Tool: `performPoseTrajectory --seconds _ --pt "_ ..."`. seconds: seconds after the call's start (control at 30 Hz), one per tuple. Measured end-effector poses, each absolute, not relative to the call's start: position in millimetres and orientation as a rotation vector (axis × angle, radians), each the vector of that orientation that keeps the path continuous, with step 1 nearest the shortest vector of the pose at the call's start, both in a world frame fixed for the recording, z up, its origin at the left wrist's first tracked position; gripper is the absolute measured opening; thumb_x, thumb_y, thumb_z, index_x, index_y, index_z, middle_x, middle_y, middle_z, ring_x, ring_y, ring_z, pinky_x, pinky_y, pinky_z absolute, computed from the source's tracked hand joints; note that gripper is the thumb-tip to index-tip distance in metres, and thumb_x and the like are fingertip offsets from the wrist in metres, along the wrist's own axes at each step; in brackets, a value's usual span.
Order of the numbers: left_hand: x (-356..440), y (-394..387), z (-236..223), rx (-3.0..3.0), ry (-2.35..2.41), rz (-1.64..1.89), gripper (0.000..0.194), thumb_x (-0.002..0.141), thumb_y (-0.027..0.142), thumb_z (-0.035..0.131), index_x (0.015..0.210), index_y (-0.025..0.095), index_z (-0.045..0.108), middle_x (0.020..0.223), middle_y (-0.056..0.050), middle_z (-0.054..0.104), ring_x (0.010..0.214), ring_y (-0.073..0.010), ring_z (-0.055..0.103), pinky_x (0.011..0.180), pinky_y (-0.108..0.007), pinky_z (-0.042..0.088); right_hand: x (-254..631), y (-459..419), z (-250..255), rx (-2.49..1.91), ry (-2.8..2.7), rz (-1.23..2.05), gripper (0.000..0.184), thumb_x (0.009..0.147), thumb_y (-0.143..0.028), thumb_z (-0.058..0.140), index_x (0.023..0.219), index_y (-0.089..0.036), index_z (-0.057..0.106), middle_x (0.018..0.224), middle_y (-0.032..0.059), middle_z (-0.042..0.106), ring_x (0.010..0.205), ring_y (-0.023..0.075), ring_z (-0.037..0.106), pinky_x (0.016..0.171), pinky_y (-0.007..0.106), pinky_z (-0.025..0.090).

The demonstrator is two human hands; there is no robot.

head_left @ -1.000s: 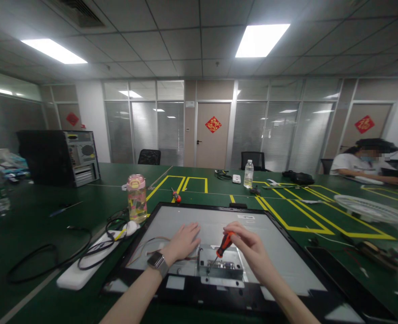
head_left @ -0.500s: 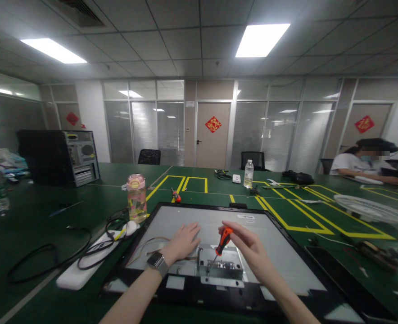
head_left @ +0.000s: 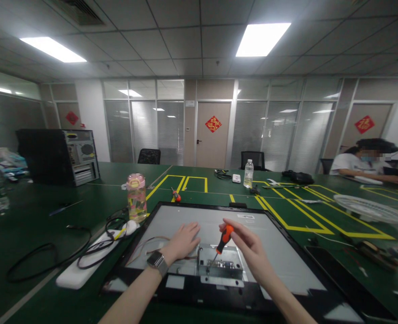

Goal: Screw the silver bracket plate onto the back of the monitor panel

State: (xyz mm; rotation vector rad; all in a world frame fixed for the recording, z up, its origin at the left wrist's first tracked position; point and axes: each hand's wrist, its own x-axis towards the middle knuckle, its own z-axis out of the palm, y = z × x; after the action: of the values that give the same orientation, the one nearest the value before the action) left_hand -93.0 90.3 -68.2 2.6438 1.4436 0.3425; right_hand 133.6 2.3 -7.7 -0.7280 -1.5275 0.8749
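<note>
A flat display panel (head_left: pixel 273 243) with a black frame lies on the table in front of me, its grey back facing up. Near its front edge sits a metal bracket (head_left: pixel 219 269). My right hand (head_left: pixel 248 245) grips the orange and black handle of a screwdriver (head_left: pixel 224 239), whose tilted shaft reaches down into the bracket; the tip's exact contact is hard to make out. Flat on the panel, left of the bracket, rests my left hand (head_left: pixel 182 243) with fingers stretched out. Thin wires (head_left: pixel 143 247) run across the panel beside it.
Left of the panel are a white power strip (head_left: pixel 80 265) with black cables and a pink-lidded bottle (head_left: pixel 137 198). Behind it lies another screwdriver (head_left: pixel 176 195). A computer case (head_left: pixel 57 155) stands far left. At right are a black flat panel (head_left: pixel 349 279) and a seated person (head_left: pixel 361 162).
The screwdriver's handle and the fingers of my right hand have shifted very slightly. My left hand stays in place on the panel.
</note>
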Motion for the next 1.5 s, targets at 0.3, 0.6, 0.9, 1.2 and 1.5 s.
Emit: performPoseTrajectory --seconds 0.3,0.6,0.9,1.2,1.5 --pt "-93.1 89.2 -67.8 2.64 1.43 0.343 0.048 0.092 0.032 0.034 0.138 0.018 0.039 0.147 -0.01 0.033 0.136 -0.0231 0.028 0.111 -0.045 0.017 129.1 0.5 -7.2 -0.727 -1.58 0.808 0.031 0.079 -0.042 0.065 0.103 -0.023 0.07 0.095 0.0075 0.065 0.087 0.0225 0.063 0.074 0.033 0.052" --pt "-91.0 84.4 -61.0 2.634 1.453 0.322 0.047 0.092 0.031 0.035 0.137 0.017 0.04 0.146 -0.011 0.033 0.135 -0.0231 0.028 0.111 -0.045 0.018 128.6 0.4 -10.5 -0.687 -1.564 0.861 0.037 0.082 -0.043 0.061 0.114 -0.025 0.063 0.099 0.009 0.066 0.085 0.0222 0.065 0.075 0.035 0.054" --pt "-91.0 83.2 -60.2 2.637 1.455 0.312 0.047 0.093 0.032 0.033 0.138 0.018 0.039 0.147 -0.01 0.033 0.136 -0.0234 0.027 0.111 -0.046 0.018 129.2 -1.5 -7.1 -0.696 -1.561 0.887 0.045 0.087 -0.043 0.054 0.127 -0.025 0.05 0.103 0.0088 0.065 0.096 0.0241 0.064 0.087 0.041 0.05" --pt "-92.7 88.4 -66.1 2.654 1.451 0.338 0.047 0.092 0.033 0.034 0.137 0.019 0.039 0.146 -0.01 0.034 0.136 -0.0228 0.028 0.111 -0.045 0.019 129.8 0.6 -8.5 -0.722 -1.64 0.683 0.027 0.081 -0.037 0.063 0.104 -0.024 0.066 0.091 0.0053 0.062 0.087 0.0211 0.061 0.083 0.034 0.05" --pt "-92.2 87.3 -65.3 2.656 1.45 0.352 0.046 0.093 0.033 0.034 0.136 0.019 0.041 0.145 -0.01 0.036 0.135 -0.0228 0.03 0.11 -0.045 0.019 131.6 -0.9 -8.3 -0.705 -1.635 0.823 0.036 0.084 -0.043 0.058 0.114 -0.024 0.062 0.108 0.0113 0.066 0.106 0.0268 0.06 0.092 0.042 0.047"
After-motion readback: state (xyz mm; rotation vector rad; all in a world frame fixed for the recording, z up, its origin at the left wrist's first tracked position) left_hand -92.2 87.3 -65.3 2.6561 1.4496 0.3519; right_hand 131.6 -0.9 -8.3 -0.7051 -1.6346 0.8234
